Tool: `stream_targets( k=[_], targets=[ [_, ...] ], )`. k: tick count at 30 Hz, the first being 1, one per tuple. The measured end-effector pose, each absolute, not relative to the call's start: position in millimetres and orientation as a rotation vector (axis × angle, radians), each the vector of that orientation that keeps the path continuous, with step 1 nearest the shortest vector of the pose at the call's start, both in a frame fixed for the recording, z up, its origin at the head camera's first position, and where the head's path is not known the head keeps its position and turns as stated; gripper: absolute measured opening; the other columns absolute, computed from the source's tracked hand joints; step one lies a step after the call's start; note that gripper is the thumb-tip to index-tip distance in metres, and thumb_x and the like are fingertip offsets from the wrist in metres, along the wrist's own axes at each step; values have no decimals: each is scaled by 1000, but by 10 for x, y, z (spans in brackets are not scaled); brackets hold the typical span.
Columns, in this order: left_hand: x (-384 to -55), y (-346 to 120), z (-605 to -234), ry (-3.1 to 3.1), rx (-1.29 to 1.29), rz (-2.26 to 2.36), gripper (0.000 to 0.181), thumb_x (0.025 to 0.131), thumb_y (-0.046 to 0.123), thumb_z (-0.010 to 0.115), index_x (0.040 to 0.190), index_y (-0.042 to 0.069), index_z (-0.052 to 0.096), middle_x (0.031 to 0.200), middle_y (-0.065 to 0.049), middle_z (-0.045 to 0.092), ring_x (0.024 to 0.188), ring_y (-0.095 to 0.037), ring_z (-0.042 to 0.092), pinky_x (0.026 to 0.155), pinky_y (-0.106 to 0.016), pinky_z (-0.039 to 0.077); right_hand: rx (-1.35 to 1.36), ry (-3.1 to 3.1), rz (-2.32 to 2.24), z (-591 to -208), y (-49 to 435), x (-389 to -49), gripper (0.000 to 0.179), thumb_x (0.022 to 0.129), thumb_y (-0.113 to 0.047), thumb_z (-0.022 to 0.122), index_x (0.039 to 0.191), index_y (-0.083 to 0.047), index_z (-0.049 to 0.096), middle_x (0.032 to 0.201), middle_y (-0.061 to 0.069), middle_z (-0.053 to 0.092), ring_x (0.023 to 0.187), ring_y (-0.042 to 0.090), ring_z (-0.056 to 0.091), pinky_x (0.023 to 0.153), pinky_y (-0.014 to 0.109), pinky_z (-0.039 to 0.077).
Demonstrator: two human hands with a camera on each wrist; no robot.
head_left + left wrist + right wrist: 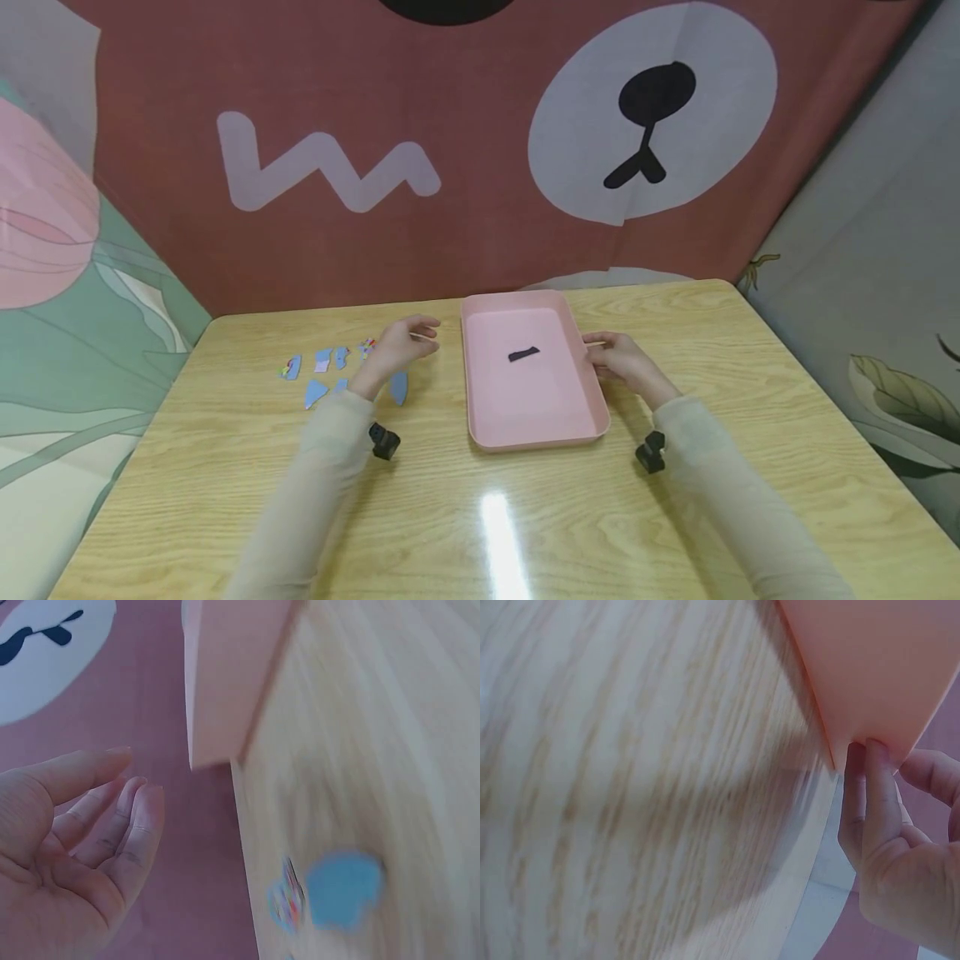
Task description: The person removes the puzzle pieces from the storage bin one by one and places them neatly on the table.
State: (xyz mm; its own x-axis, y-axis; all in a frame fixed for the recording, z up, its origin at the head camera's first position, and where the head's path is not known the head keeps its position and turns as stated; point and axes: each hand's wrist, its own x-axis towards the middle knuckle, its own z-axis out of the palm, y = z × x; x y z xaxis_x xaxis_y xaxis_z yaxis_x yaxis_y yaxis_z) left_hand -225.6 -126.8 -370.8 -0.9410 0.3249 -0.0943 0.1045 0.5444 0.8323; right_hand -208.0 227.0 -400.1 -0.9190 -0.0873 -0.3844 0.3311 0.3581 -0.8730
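Observation:
My left hand (397, 350) is raised over the table left of a pink tray (536, 433), its fingers loosely bent and nothing between them. In the left wrist view the open palm (67, 855) shows below the thumb. At the tray's right side my right hand (622, 360) holds the wall. Its fingers (881, 799) lie against the outside in the right wrist view, with another digit at the rim, its tip hidden. Inside the tray lies a small dark strip (523, 354). Small blue pieces lie near my left hand, including a rounded piece (399, 388) and a triangular piece (316, 392).
Several small flat pieces are spread on the left of the wooden table (720, 350), some with coloured prints, such as a multicoloured piece (367, 347). A red-brown printed backdrop (337, 258) hangs behind the far edge. Each wrist bears a small black camera (385, 441).

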Motion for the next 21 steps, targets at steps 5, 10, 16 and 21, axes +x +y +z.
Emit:
stream_targets(
  k=[5, 10, 16, 21],
  targets=[
    [-2335, -977, -3672, 2532, 379, 1400, 42, 92, 7, 58, 133, -1, 51, 125, -24, 58, 115, -37, 58, 93, -38, 54, 216, 2261, -1583, -3999, 2275, -2081, 52, 93, -7, 48, 141, 8, 34, 120, 18, 55, 82, 2, 59, 72, 15, 54],
    [-2413, -715, -3660, 2536, 365, 1449, 41, 89, 4, 60, 130, -2, 54, 121, -23, 61, 112, -35, 60, 93, -37, 55, 208, 2255, -1596, -3999, 2274, -2073, 52, 94, -6, 47, 141, 9, 34, 123, 21, 54, 83, 2, 60, 73, 16, 54],
    [-2465, -454, -3654, 2500, 365, 1497, 38, 88, 2, 61, 126, -1, 57, 121, -24, 61, 110, -34, 62, 92, -36, 55, 196, 2260, -1592, -4001, 2276, -2071, 52, 94, -7, 47, 142, 8, 34, 124, 21, 54, 83, 2, 60, 73, 15, 54],
    [-2497, -268, -3670, 2504, 419, 1528, 36, 88, 0, 62, 124, -3, 59, 118, -23, 62, 107, -32, 63, 87, -33, 57, 183, 2265, -1592, -4018, 2281, -2076, 53, 93, -7, 47, 142, 9, 33, 122, 20, 55, 82, 1, 59, 72, 15, 54]
  ],
)
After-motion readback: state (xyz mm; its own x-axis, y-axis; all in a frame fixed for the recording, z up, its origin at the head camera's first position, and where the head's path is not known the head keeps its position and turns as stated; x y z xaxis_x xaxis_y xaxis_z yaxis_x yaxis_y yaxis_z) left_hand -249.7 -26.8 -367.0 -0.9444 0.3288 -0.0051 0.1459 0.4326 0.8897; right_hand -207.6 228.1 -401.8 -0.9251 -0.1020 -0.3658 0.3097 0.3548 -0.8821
